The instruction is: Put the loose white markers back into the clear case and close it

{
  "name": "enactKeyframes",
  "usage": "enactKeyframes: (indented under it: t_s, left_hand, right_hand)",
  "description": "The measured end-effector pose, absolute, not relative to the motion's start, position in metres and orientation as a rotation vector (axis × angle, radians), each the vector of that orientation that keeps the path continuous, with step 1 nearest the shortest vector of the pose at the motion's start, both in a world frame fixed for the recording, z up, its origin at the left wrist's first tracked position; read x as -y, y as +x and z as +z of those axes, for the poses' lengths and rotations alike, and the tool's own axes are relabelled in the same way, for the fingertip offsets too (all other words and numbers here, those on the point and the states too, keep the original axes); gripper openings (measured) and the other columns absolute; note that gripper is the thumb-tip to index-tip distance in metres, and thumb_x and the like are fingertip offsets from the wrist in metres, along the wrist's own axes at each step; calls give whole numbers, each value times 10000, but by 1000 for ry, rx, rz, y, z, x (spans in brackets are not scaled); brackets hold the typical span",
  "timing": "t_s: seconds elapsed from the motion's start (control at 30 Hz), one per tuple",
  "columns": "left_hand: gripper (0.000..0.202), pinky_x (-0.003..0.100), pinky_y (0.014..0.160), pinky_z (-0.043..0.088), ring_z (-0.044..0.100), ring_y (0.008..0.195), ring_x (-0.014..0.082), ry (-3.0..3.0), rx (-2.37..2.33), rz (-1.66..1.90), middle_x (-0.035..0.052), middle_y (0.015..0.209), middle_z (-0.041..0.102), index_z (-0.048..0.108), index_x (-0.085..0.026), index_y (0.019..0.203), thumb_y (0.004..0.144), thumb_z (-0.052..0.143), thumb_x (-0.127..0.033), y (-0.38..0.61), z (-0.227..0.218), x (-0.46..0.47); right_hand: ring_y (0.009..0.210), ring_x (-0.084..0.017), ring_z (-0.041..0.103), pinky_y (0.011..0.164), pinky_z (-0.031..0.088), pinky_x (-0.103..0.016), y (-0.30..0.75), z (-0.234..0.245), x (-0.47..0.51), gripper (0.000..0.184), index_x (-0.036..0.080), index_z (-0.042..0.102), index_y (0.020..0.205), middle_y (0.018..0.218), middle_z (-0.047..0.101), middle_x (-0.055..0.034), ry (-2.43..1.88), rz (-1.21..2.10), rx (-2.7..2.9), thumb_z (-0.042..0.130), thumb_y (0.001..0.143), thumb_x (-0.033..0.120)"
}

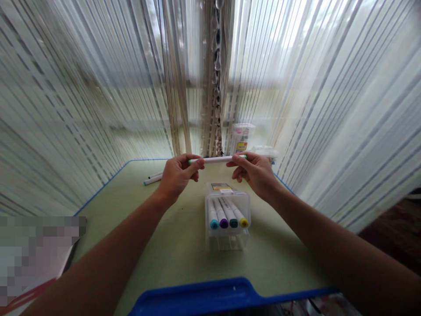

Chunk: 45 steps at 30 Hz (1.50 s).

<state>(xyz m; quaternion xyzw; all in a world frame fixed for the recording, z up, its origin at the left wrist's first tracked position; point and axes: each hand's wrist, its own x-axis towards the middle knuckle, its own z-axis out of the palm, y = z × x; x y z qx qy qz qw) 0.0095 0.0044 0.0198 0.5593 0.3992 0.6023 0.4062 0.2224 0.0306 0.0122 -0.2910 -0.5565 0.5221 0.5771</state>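
Couldn't read any txt from my end: yellow label (241, 146) on the upright container (244, 130), 2nd label (221, 187) atop the clear box (248, 210), dark print (225, 202) on a boxed marker (232, 215) were all too sm. & blurry.

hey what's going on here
A person holds a white marker level between the left hand and right hand, one at each end. Below it, a clear case stands on the pale green table with four markers showing inside, coloured ends facing the person. More markers lie beside the left hand, partly hidden by it.
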Motion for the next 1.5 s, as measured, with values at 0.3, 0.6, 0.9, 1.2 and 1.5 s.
enactKeyframes:
  t_s: [0.3, 0.6, 0.9, 1.2, 1.5]
  left_hand:
    - [319, 233, 498, 484, 576, 518, 91, 1273, -946, 1508, 71, 762, 718, 719, -93, 940, 741, 787, -334, 9, 21, -5]
    - [243, 242, 501, 484, 583, 522, 109, 1213, -874, 1511, 87, 746, 720, 713, -85, 951, 823, 689, -290, 9, 22, -5]
    - [249, 252, 508, 493, 596, 528, 120, 1176, -836, 1515, 108, 755, 725, 693, -64, 1010, 899, 575, -253, 9, 22, -6]
    - [274, 229, 495, 499, 591, 505, 100, 1312, -896, 1536, 75, 736, 729, 680, -77, 1004, 809, 722, -266, 9, 19, -8]
    - [367, 223, 477, 471, 574, 476, 88, 1426, -984, 1547, 40, 676, 699, 671, -100, 861, 662, 860, -343, 11, 16, -6]
  right_hand:
    - [439, -113, 632, 363, 424, -202, 222, 16, -29, 253, 150, 682, 874, 745, 756, -58, -681, 1285, 1251, 746, 773, 374]
    - [432, -134, 637, 363, 429, -221, 222, 20, -27, 194, 137, 675, 924, 741, 763, -73, -692, 1328, 1181, 578, 841, 283]
    - [429, -133, 643, 359, 435, -220, 223, 19, -28, 217, 127, 658, 962, 761, 769, -79, -674, 1334, 1179, 493, 902, 254]
    - [428, -116, 645, 350, 437, -187, 221, 15, -30, 274, 151, 630, 900, 744, 766, -54, -670, 1271, 1224, 758, 783, 364]
    - [412, -114, 635, 342, 432, -176, 221, 12, -29, 397, 136, 633, 865, 653, 738, -36, -665, 1191, 1307, 876, 660, 374]
